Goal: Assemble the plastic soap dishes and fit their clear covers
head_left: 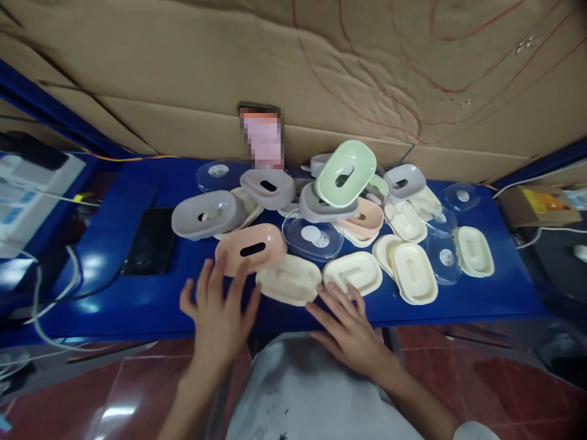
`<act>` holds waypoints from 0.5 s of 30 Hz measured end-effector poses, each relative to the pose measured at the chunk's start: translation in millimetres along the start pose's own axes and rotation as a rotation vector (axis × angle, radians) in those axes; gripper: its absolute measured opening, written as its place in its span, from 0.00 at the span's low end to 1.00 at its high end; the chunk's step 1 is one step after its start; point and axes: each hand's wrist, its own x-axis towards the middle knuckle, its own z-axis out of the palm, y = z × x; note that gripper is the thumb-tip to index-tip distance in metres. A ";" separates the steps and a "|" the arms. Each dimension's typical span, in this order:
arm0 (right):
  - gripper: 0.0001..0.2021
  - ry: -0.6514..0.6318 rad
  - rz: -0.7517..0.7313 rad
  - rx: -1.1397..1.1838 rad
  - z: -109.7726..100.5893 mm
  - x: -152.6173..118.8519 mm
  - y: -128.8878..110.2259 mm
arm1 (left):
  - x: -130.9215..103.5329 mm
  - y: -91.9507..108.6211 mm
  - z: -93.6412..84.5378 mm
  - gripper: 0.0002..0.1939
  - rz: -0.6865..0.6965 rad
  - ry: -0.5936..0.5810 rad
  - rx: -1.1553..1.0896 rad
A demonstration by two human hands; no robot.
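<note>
My left hand (222, 308) is spread, its fingertips over the near edge of a peach oval dish with a slot (270, 241). To the right of those fingers lies a cream tray (290, 281), slightly blurred. My right hand (346, 324) has its fingers apart, with the fingertips at the near edge of another cream tray (362, 273). Neither hand grips anything. Behind them are grey slotted dishes (220, 214), a clear lid with round stickers (298, 235) and a tilted green dish (358, 162) on top of the pile.
More cream trays (415, 275) and clear lids (461, 197) spread right on the blue table (105, 244). A black phone (150, 241) lies left. White cables (36, 305) hang at the left edge. A cardboard box (527, 211) stands right; a cardboard wall (183, 73) rises behind.
</note>
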 end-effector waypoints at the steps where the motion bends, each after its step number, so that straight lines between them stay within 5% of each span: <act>1: 0.26 -0.035 -0.035 0.015 1.2 2.1 -1.7 | 6.6 -12.5 0.1 0.24 0.020 -0.011 -0.029; 4: 0.30 -0.074 -0.040 0.077 4.7 6.7 -1.7 | 13.9 -30.8 -2.7 0.16 0.067 -0.011 -0.201; 8: 0.36 0.021 0.030 0.116 7.7 8.2 2.0 | 1.0 -17.9 -5.7 0.15 0.207 -0.133 -0.398; 15: 0.17 0.054 -0.068 0.043 8.5 28.5 3.8 | -5.1 9.0 -1.8 0.18 0.304 -0.232 -0.418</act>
